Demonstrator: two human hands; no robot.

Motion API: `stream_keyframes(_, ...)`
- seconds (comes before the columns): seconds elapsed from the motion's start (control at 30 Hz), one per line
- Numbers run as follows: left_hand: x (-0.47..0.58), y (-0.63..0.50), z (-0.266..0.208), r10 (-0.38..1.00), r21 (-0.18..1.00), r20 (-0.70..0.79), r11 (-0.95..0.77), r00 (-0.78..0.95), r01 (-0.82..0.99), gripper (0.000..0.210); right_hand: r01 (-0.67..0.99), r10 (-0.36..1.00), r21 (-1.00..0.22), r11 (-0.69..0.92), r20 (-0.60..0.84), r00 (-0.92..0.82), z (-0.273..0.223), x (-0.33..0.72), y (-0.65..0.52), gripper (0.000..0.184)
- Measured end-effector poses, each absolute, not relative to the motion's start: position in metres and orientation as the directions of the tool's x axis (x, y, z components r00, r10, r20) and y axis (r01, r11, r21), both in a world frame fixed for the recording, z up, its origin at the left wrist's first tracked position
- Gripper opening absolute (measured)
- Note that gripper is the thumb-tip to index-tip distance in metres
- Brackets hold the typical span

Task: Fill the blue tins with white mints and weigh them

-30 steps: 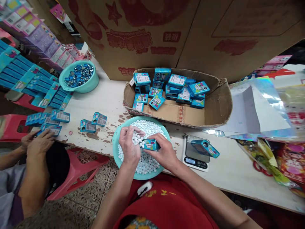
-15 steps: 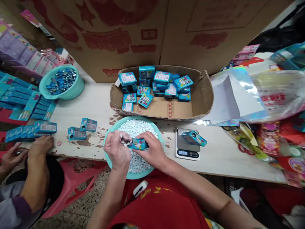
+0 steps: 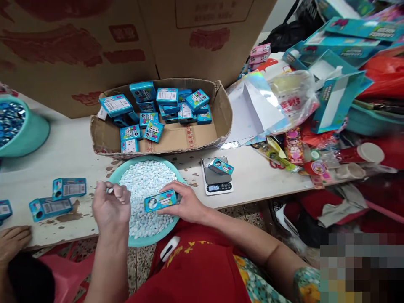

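Note:
My right hand grips a small blue candy box lying flat above the bowl. White pieces show through the round opening at its left end. My left hand is raised at the bowl's left edge, palm up with fingers curled, and a small white candy shows between them. Below both hands stands a turquoise bowl full of small white candies. To the right, a digital scale carries another blue box, tilted on its pan.
Behind the bowl, a cut-down cardboard tray contains several blue boxes. Two more boxes lie at left, near a co-worker's hand. A bowl of blue wrapped sweets stands far left. Plastic bags and packaging crowd the right.
My view has swung to the right. My left hand has drawn away from the box's open end, leftward. My right hand still holds the box over the bowl.

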State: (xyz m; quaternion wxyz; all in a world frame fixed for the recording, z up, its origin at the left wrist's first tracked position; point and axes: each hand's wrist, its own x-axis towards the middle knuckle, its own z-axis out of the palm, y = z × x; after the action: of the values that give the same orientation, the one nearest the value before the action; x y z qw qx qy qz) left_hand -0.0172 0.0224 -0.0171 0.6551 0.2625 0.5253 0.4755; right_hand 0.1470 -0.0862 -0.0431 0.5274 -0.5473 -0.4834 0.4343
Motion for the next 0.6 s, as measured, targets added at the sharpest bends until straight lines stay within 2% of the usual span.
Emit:
stream_keyframes(0.1,-0.022,0.019,-0.053,0.831,0.826,-0.556,0.555,0.015,-0.096,0.029,0.029,0.977,-0.999,-0.016,-0.01,0.211,-0.039,0.175,-0.116,0.042)
stream_keyframes(0.17,-0.023,0.012,-0.071,0.856,0.838,-0.517,0.502,0.016,0.212,0.028,-0.011,0.964,-0.998,-0.055,-0.056,0.259,-0.038,0.193,-0.139,0.041)
stream_keyframes(0.23,-0.024,0.006,-0.079,0.9,0.766,-0.421,0.288,0.111,0.575,0.026,-0.056,0.936,-0.992,-0.115,-0.127,0.328,-0.039,0.209,-0.162,0.04)
stream_keyframes(0.3,-0.024,0.003,-0.079,0.891,0.581,-0.341,-0.05,0.299,0.812,0.024,-0.09,0.891,-0.981,-0.174,-0.196,0.409,-0.042,0.225,-0.184,0.04)
stream_keyframes(0.37,-0.018,0.004,-0.073,0.851,0.402,-0.283,-0.314,0.443,0.86,0.026,-0.1,0.829,-0.974,-0.202,-0.224,0.512,-0.048,0.243,-0.203,0.039)
stream_keyframes(0.43,0.0,0.005,-0.066,0.843,0.319,-0.256,-0.388,0.473,0.865,0.031,-0.062,0.742,-0.978,-0.198,-0.191,0.642,-0.056,0.262,-0.22,0.038)
stream_keyframes(0.47,0.015,0.003,-0.063,0.847,0.332,-0.245,-0.383,0.471,0.862,0.032,-0.03,0.692,-0.979,-0.2,-0.163,0.703,-0.061,0.271,-0.226,0.037)
stream_keyframes(0.53,0.056,-0.004,-0.061,0.815,0.445,-0.222,-0.403,0.535,0.8,0.031,0.034,0.604,-0.974,-0.226,-0.113,0.789,-0.073,0.29,-0.238,0.035)
stream_keyframes(0.6,0.108,-0.015,-0.066,0.683,0.587,-0.168,-0.51,0.71,0.629,0.029,0.063,0.558,-0.965,-0.256,-0.094,0.824,-0.086,0.305,-0.245,0.036)
